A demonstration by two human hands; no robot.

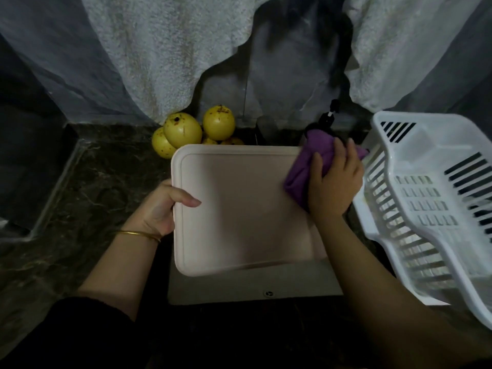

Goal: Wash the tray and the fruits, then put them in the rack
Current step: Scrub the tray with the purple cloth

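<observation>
Tray (239, 209) is held over sink (255, 288). Left hand (162, 206) clamped on left rim, thumb on top, fingers beneath unseen. Right hand (335, 182) curled round purple cloth (316, 153), pressing tray's far right corner.

Risk: one-sided grip; corner pressure may tip tray into sink. Far rim close to fruits (183, 130); nudge could roll them.

Count: one tray, one cloth, one rack (426, 195), five fruits seen, two partly hidden.

No legible text, label, brand or number anywhere in view. One small dark round mark (269, 293) sits on the near rim of the pale rectangular basin (213, 291), under the pale pink rectangular plastic tray (239, 203). It is too small and dim to read.
</observation>
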